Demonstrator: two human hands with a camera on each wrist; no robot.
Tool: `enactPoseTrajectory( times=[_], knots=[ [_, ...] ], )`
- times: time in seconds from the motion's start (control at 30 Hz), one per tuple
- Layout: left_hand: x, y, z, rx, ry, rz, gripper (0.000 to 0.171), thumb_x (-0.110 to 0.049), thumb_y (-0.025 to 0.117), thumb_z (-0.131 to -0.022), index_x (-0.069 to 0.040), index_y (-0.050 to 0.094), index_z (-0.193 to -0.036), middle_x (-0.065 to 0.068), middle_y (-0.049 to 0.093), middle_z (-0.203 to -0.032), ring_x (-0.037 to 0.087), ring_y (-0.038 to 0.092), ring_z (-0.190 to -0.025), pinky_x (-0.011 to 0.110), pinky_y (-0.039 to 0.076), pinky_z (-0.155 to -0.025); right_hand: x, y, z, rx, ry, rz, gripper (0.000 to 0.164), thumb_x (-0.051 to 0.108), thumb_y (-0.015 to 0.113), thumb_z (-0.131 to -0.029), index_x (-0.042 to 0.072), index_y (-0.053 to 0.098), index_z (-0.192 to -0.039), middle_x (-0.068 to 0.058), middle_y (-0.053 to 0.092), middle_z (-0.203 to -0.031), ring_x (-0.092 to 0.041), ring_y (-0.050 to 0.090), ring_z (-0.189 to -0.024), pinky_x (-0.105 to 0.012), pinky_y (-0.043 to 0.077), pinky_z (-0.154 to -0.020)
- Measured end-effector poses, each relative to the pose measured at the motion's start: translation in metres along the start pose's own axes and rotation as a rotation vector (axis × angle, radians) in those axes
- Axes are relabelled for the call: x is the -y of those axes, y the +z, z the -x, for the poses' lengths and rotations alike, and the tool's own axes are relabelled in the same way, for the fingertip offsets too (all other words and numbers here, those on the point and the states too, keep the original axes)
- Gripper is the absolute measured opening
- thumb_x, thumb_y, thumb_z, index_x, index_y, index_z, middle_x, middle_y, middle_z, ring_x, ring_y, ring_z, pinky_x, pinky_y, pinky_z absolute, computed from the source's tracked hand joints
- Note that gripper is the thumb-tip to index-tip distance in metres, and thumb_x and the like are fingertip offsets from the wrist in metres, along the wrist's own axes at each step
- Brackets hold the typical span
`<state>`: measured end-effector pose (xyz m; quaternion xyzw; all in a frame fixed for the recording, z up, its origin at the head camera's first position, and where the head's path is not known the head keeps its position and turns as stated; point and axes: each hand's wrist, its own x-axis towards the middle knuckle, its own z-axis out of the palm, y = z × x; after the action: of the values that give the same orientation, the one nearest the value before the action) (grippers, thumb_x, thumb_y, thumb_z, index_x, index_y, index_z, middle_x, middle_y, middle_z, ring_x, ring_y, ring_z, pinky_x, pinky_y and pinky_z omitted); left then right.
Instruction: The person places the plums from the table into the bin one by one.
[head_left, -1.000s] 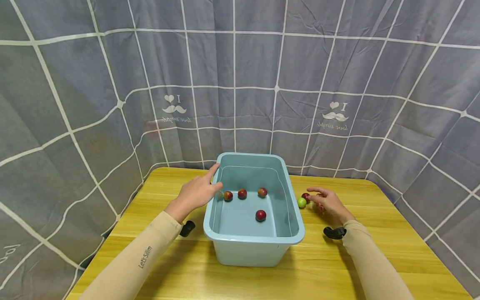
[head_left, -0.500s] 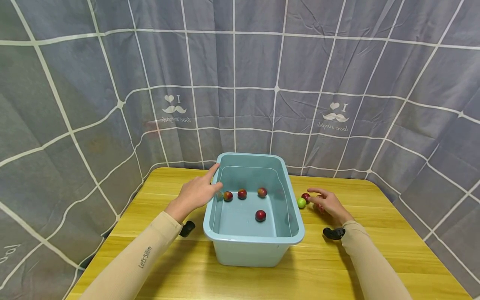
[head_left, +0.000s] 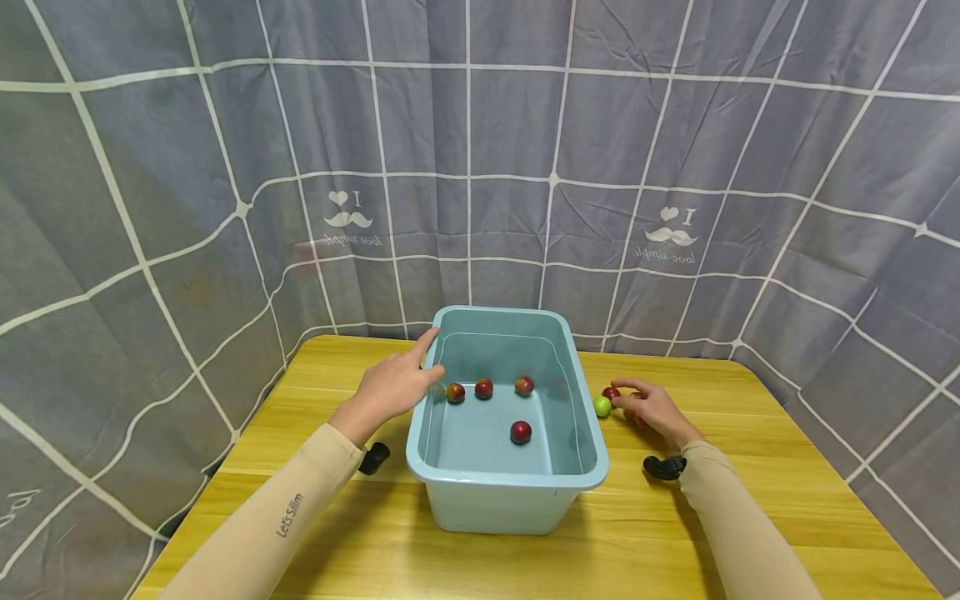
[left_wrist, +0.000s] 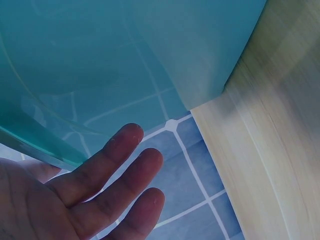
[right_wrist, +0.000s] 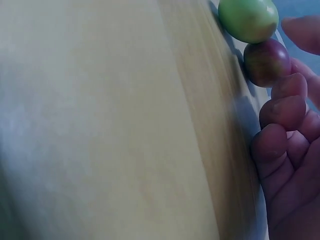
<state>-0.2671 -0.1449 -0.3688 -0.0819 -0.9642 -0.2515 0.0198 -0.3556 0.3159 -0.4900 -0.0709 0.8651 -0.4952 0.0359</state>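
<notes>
My left hand (head_left: 393, 383) is at the left side of a pale blue plastic tub (head_left: 495, 504), with index finger and thumb touching the rim. In the left wrist view its other fingers (left_wrist: 125, 180) extend loosely beside the tub's outer wall. To the right of the tub, my right hand (head_left: 654, 412) is low over the table, beside a dark red plum-like fruit (right_wrist: 267, 62) and a green round fruit (right_wrist: 248, 19). The right wrist view shows the index finger behind the red fruit, the thumb near the green one and the remaining fingertips (right_wrist: 282, 112) loosely bent beside the red one.
Inside the tub lie several red plum-like fruits, one of them (head_left: 521, 432) nearer the front. The tub stands on a yellow wooden table (head_left: 330, 533). A grey curtain (head_left: 510, 125) with white grid lines hangs behind the table and along both sides.
My right hand has moved slightly left, nearer the red and green fruits, and its fingers have drawn a little closer around them. My left hand has stayed at the rim.
</notes>
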Motion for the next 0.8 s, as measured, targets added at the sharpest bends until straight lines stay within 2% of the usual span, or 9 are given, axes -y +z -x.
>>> enactPoseTrajectory(
  times=[0.43,0.63,0.8],
  knots=[
    [-0.0007,0.0004,0.0003,0.004,-0.002,-0.001,0.074,-0.047,0.042,-0.097,-0.033,0.013,-0.163,0.007,0.055,-0.07,0.025,0.051,-0.058,0.035,0.034,-0.048,-0.0028,0.0033,-0.0022,-0.036,0.01,0.044,0.053,0.024,0.07,-0.094,0.004,0.057,-0.14,0.0,0.049,-0.066,-0.014,0.046,-0.055,-0.026,0.039,-0.054],
    [-0.0008,0.0006,0.0005,0.0,-0.002,-0.003,0.075,-0.049,0.041,-0.096,-0.034,0.013,-0.163,0.007,0.054,-0.067,0.024,0.047,-0.054,0.034,0.033,-0.047,-0.0063,0.0039,-0.0047,-0.034,-0.021,0.076,0.052,0.024,0.069,-0.094,0.001,0.056,-0.14,0.0,0.049,-0.067,-0.013,0.046,-0.055,-0.026,0.04,-0.054],
    [-0.0009,0.0011,0.0005,-0.003,-0.005,-0.003,0.074,-0.048,0.041,-0.096,-0.034,0.013,-0.163,0.007,0.054,-0.067,0.024,0.048,-0.055,0.034,0.033,-0.047,-0.0075,0.0048,-0.0057,-0.046,-0.005,0.083,0.05,0.025,0.069,-0.095,0.004,0.058,-0.139,-0.001,0.051,-0.07,-0.015,0.047,-0.057,-0.025,0.04,-0.055]
  ],
)
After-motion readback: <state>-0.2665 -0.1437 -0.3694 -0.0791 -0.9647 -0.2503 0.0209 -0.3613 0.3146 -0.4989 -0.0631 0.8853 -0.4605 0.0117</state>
